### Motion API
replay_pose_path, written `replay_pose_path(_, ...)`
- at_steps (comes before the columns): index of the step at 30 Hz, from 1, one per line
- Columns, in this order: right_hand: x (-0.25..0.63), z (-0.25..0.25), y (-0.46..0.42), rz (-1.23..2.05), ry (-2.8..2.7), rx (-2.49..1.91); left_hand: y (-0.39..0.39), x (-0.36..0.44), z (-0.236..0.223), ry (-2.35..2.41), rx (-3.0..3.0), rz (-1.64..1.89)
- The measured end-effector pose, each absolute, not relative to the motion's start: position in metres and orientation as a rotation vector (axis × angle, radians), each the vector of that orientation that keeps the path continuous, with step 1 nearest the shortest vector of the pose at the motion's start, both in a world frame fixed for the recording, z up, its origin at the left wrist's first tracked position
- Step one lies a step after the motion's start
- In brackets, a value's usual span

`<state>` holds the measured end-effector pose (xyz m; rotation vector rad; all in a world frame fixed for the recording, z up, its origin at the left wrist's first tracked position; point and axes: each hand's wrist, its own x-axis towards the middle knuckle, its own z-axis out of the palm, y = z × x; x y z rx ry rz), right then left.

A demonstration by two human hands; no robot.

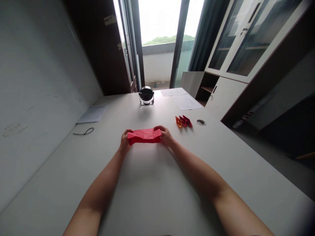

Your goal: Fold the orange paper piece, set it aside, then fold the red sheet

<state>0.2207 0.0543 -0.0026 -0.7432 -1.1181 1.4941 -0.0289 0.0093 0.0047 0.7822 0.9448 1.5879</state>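
A sheet of red folded paper, creased and bent lengthwise, spans the gap between my two hands above the white table. My left hand is closed on its left end, with the fingers curled at the edge. At the opposite end, my right hand grips the paper, its fingers over the top edge and the thumb hidden. To the right of my right hand stand several small folded paper pieces, an orange one and dark red ones.
The white table meets the wall on the left. On it lie a black cable tie, papers at the left and back right, and a round metal-framed device. A cable hole is near the right edge.
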Motion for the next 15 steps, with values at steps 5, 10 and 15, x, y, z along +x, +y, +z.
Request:
replay_pose_path(5, 0.224, 0.001, 0.052, 1.527, -1.112, -0.74, 0.008, -0.03, 0.007, 0.945, 0.756, 1.619)
replay_pose_path(10, 0.223, 0.008, 0.045, 1.463, -1.175, -0.774, 0.007, -0.025, 0.008, 0.962, 0.804, 1.611)
replay_pose_path(15, 0.22, 0.004, 0.046, 1.446, -1.247, -0.789, 0.007, -0.022, 0.008, 0.945, 0.835, 1.585)
